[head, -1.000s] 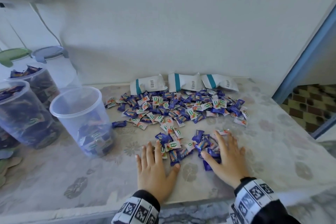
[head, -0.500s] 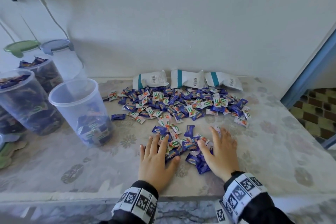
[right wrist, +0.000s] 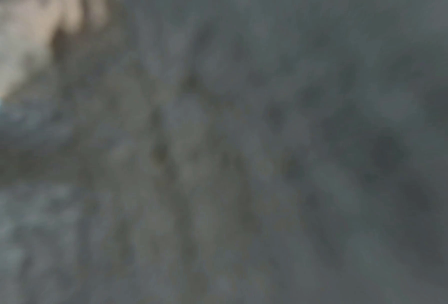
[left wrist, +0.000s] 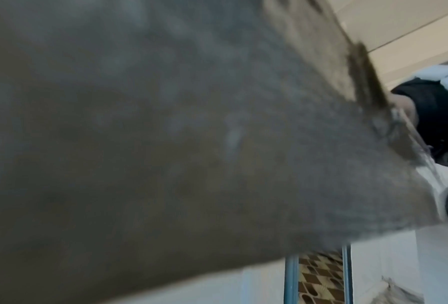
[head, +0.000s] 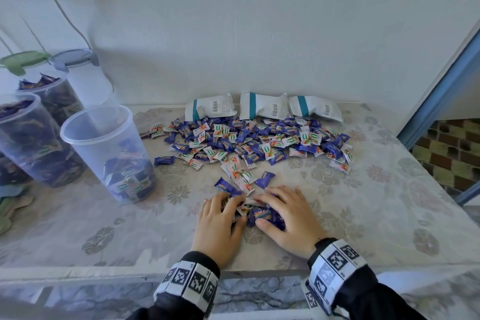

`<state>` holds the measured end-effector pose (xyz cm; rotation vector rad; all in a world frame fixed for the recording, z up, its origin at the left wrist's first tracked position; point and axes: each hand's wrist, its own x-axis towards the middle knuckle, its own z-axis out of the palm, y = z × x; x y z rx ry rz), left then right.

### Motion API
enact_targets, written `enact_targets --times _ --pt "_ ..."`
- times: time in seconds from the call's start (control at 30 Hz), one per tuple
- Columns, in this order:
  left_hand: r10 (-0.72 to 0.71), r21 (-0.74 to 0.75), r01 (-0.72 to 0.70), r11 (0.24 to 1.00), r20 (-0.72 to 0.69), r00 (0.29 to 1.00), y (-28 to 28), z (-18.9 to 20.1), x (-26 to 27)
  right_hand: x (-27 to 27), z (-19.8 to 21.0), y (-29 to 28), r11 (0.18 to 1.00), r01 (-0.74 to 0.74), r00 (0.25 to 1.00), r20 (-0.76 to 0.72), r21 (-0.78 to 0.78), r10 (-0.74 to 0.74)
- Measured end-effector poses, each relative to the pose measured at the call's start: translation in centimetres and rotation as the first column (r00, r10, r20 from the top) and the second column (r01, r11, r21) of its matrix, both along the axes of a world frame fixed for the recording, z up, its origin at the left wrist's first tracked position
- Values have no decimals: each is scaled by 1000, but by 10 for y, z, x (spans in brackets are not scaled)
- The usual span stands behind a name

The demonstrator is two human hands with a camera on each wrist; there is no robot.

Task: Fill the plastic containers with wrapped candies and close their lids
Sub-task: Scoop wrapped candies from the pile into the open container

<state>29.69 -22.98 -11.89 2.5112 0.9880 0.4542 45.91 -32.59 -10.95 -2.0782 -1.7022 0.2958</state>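
A wide pile of blue and white wrapped candies [head: 254, 140] lies at the back of the table. My left hand [head: 228, 212] and right hand [head: 275, 212] lie close together near the front edge, fingers curled over a small heap of candies [head: 255, 212] gathered between them. A clear lidless container [head: 109, 153], its bottom layered with candies, stands to the left of my hands. Both wrist views are dark and blurred against the tablecloth and show no fingers.
Two full lidless containers [head: 33, 143] [head: 52, 96] stand at the far left. Behind them are a green lid [head: 23, 58] and a grey-blue lid [head: 72, 58]. Three white candy bags [head: 262, 106] lean against the wall. The table's front edge [head: 104, 271] is just below my wrists.
Both hands have drawn together and toward me, raking a small heap of candies out of the pile. Their fingers have gone from flat to curled over it.
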Motion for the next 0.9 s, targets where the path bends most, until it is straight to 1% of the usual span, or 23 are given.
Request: enact_targets --times 0.07,0.13,0.2,0.23,0.27,0.33,0.4,0.43,0.5,0.6,0.67,0.77,0.83,0.9 --pt "6 45 -10 999 83 997 -2 -4 -2 -2 0 -2 998 17 1000 13 59 -18" --pt "8 44 -12 999 86 996 -3 -6 -3 -5 -2 -5 1000 5 999 38 2 -5" --pt "2 36 -4 999 64 998 -2 -8 -3 -6 -3 -7 995 -36 996 75 -91 43" --pt "-13 24 11 1000 57 998 -1 -8 -3 -6 -4 -6 993 -54 994 84 -106 63" --pt "-34 33 32 999 60 998 0 -8 -4 -6 -4 -5 995 -64 995 76 -79 70" --pt "-71 65 64 996 109 991 2 -10 -4 -6 -8 -5 997 -56 997 49 54 54" --pt "-68 66 56 996 207 976 2 -12 -3 -5 -11 -4 979 -16 998 59 202 4" --pt "-67 80 48 996 255 965 3 -14 -3 -6 -10 -3 971 1 997 77 241 -20" --pt "-56 130 18 991 297 953 3 -14 -2 -7 -8 -3 965 10 993 113 261 -40" --pt "-35 156 -7 988 266 963 0 -11 -2 -9 -5 -5 966 9 989 139 258 -46" --pt "-47 172 6 985 237 970 -2 -8 -2 -10 -3 -6 968 20 988 144 249 -57" --pt "-87 228 31 973 239 967 -1 -6 -3 -12 -2 -8 965 32 985 154 261 -75" --pt "-86 233 27 972 244 966 1 -5 -3 -12 -1 -8 960 55 988 128 274 -92" --pt "-68 209 14 978 255 965 2 -3 -7 -13 0 -9 945 107 989 61 308 -132"
